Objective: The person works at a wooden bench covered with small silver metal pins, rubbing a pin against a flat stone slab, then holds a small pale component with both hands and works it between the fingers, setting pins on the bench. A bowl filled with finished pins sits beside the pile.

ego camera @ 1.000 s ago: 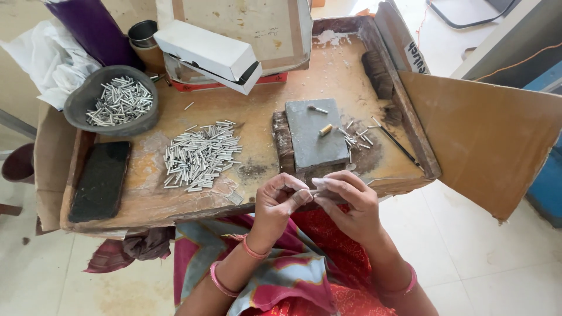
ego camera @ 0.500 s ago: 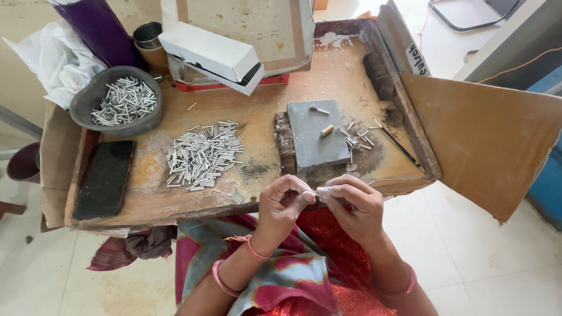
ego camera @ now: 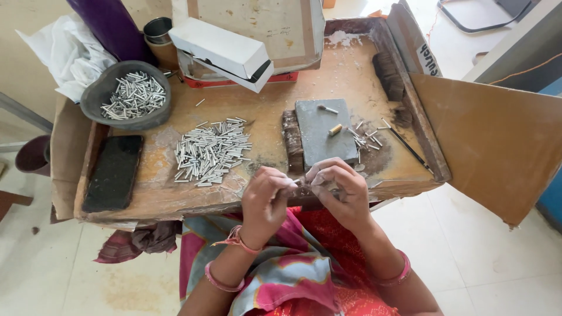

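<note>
Where the fingertips of the left hand (ego camera: 266,196) and right hand (ego camera: 338,188) meet, a small piece (ego camera: 302,183) is pinched between them, just in front of the grey slab (ego camera: 325,132). Left of the slab, a heap of metal tubes (ego camera: 209,152) is spread; farther left a phone (ego camera: 114,172) and a bowl (ego camera: 93,99) of tubes are set.

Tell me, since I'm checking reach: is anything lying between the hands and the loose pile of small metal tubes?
Nothing visible. The left hand and right hand hover at the table's near edge; bare tabletop separates them from the tube pile.
</note>
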